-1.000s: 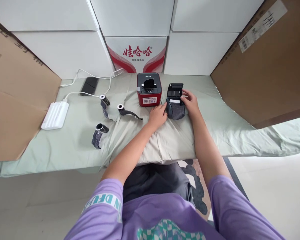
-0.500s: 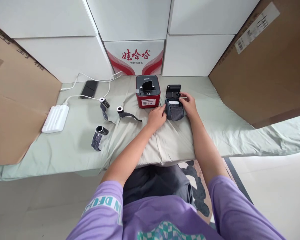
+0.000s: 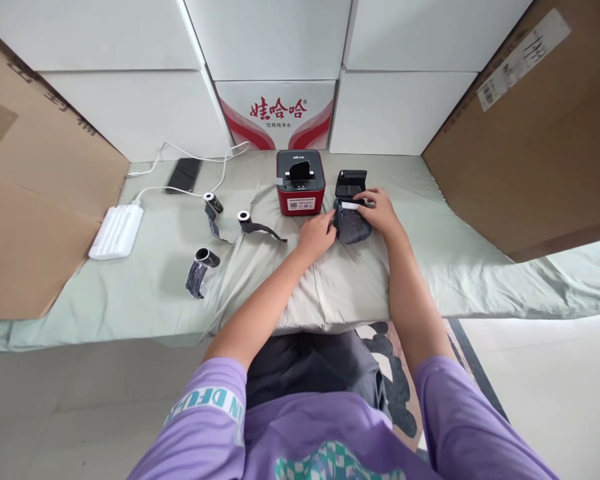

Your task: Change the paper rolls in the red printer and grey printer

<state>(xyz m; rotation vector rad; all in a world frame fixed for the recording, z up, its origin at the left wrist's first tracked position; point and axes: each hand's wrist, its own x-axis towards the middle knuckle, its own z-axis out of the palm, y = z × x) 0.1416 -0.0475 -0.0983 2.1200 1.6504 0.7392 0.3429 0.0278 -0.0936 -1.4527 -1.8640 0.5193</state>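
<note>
A small dark portable printer (image 3: 355,232) lies on the bed-like surface with its lid (image 3: 351,181) raised. A white strip, seemingly part of a paper roll (image 3: 349,206), shows in its compartment, and a dark paper tail covers the front. My left hand (image 3: 318,235) rests low at the printer's left side, fingers bent and fingertips against its edge. From the right, my right hand (image 3: 379,212) grips the printer's edge, its fingers reaching over the compartment beside the white strip. Its fingertips are partly hidden. Behind my left hand stands a red-and-black desktop printer (image 3: 301,198).
Several paper rolls with dark tails lie to the left, among them a roll (image 3: 245,218) and a wider roll (image 3: 207,258). Further left are a white power bank (image 3: 117,232), its cable and a black phone (image 3: 184,175). Cardboard boxes (image 3: 535,147) flank both sides; white boxes (image 3: 395,110) line the back.
My right hand has shifted from beside the lid's hinge to over the compartment. My left hand stays at the printer's left side. The whole view has moved slightly.
</note>
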